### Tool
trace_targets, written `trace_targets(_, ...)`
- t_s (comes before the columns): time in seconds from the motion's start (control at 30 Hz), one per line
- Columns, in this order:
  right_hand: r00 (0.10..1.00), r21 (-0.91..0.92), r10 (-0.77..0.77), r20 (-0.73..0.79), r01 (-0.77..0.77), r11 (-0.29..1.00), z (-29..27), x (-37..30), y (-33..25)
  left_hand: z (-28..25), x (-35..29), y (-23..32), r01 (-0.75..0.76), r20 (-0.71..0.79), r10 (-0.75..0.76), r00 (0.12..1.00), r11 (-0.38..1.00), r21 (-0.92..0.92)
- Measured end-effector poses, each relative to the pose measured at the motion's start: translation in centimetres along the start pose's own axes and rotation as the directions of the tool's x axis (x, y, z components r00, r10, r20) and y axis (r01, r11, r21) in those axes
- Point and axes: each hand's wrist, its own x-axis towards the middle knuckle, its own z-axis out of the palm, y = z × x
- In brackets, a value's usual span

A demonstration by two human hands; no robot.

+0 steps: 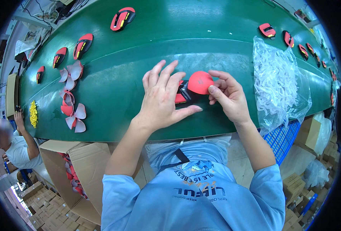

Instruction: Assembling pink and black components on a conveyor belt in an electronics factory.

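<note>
A rounded red mouse cover point(200, 82) is pinched between the thumb and fingers of my right hand point(232, 96). It sits over the right end of a red and black computer mouse point(182, 94) lying on the green table; whether the two touch I cannot tell. My left hand point(160, 94) spreads its fingers beside the mouse's left end, hiding part of it, with the thumb stretched along the near side. To the left, several loose red covers point(80, 111) with grey insides lie in a loose column.
On the green table point(147, 46), more red and black mice point(122, 18) stand in a line. A clear bag of white plastic parts point(274, 84) lies at right, yellow pieces point(33, 114) at left. Below are a carton point(89, 165) of red covers and a blue crate point(282, 140). A person point(14, 144) works far left.
</note>
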Motion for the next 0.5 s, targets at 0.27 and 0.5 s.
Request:
trace_targets(0.27, 0.852, -0.841, -0.388, 0.352, 0.47, 0.269, -0.2, 1.3, 0.1, 2.5, -2.1, -2.7, 0.004, 0.079, 0.005, 0.997, 0.994, -0.11)
trace_targets(0.5, 0.794, -0.714, -0.357, 0.492, 0.602, 0.356, -0.3, 3.5, 0.4, 2.7, -2.5, -2.8, -0.019, 0.104, 0.035, 0.994, 0.989, -0.148)
